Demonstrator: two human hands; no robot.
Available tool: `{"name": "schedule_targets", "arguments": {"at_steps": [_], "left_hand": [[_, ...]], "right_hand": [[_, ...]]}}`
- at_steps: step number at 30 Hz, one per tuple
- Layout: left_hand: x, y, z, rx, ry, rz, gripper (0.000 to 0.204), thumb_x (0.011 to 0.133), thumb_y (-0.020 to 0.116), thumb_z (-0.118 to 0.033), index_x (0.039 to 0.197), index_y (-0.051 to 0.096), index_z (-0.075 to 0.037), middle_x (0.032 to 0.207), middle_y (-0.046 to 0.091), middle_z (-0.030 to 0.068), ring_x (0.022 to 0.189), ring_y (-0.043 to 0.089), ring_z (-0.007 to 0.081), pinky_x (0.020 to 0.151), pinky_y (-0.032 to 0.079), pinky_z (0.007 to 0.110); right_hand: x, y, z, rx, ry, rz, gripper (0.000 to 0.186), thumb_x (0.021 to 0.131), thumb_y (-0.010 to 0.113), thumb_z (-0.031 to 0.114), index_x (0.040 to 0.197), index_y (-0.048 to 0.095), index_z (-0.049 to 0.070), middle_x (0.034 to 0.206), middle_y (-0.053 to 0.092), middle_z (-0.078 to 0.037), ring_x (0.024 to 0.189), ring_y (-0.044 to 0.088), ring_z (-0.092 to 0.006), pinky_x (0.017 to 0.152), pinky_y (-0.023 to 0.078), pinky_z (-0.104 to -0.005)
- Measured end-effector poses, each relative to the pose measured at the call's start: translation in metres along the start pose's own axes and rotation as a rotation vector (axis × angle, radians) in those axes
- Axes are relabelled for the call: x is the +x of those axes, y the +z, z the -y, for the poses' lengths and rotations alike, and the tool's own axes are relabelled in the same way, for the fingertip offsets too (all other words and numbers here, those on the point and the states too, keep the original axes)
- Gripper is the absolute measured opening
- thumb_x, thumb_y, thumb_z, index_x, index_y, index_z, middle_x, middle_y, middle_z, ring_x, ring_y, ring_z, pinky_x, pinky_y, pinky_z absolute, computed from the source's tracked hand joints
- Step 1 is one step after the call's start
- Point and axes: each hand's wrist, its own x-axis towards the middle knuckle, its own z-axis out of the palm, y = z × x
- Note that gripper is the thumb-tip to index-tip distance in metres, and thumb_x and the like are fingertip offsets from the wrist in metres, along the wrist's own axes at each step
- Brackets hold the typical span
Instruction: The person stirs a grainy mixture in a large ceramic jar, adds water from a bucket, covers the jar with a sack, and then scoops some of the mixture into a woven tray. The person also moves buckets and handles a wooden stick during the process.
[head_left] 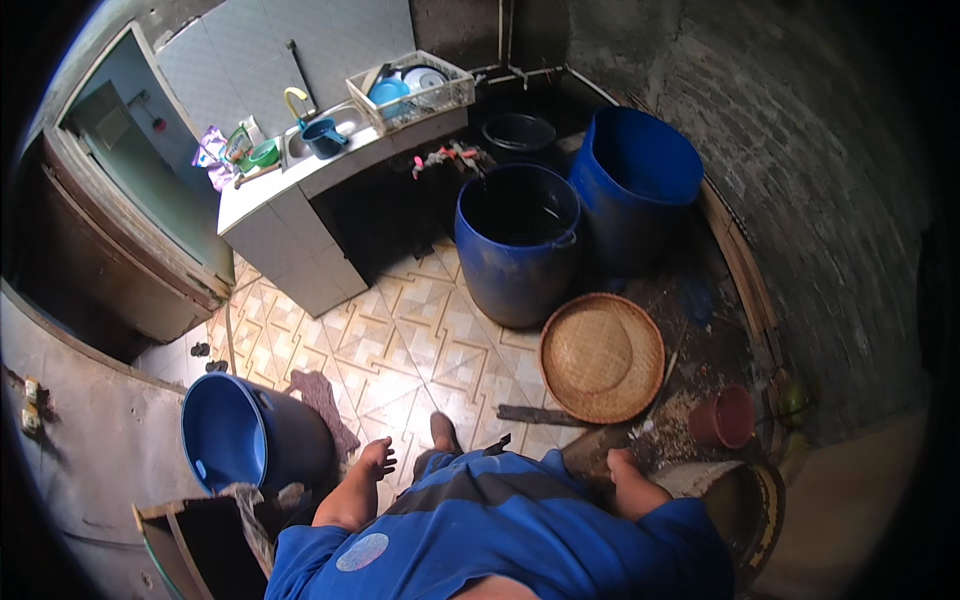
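Blue shirt (500, 545) comes nearest; the left hand (378, 459) hangs empty, fingers loosely spread, near a barrel (302, 435). Whether the right hand (622, 463) (fingers hidden) grips anything, I cannot tell; the tray (592, 350) lies beyond it, seemingly not yet handled.

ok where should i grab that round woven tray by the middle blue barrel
Probably the near rim of the woven tray, with the right hand coming from your side. Its raised band gives fingers an edge to hook and faces you, while the far rim sits close to the middle blue barrel.
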Motion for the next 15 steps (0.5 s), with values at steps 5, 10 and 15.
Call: {"name": "schedule_targets", "arguments": {"at_steps": [5, 10, 15], "left_hand": [[0.086, -0.058, -0.09, -0.025, 0.08, -0.004, 0.059, 0.102, 0.045, -0.039, 0.151, 0.029, -0.011, 0.152, 0.039, 0.0157, 0.133, 0.043, 0.0402, 0.107, 0.037, 0.054], [0.122, -0.098, -0.161, -0.081, 0.132, -0.044, 0.052, 0.099, 0.053, -0.039, 0.144, 0.042, -0.014, 0.133, 0.054, 0.0107, 0.12, 0.053, 0.0347, 0.098, 0.042, 0.051], [0.144, -0.115, -0.215, -0.201, 0.235, -0.042, 0.051, 0.098, 0.057, -0.041, 0.14, 0.045, -0.015, 0.13, 0.057, 0.0101, 0.114, 0.057, 0.0314, 0.094, 0.045, 0.047]], "right_hand": [[-0.008, 0.077, 0.12, 0.296, -0.072, 0.005, 0.045, 0.092, 0.06, 0.024, 0.132, 0.056, 0.005, 0.127, 0.061, -0.018, 0.102, 0.063, -0.0272, 0.085, 0.05, -0.0386], [-0.051, 0.151, 0.277, 0.128, -0.375, 0.283, 0.041, 0.088, 0.068, 0.026, 0.12, 0.063, 0.002, 0.115, 0.065, -0.014, 0.094, 0.064, -0.0242, 0.081, 0.051, -0.0365], [-0.109, 0.199, 0.389, 0.14, -0.853, 0.303, 0.033, 0.085, 0.072, 0.025, 0.109, 0.066, 0.003, 0.106, 0.068, -0.016, 0.099, 0.066, -0.0278, 0.085, 0.051, -0.0367]]}}
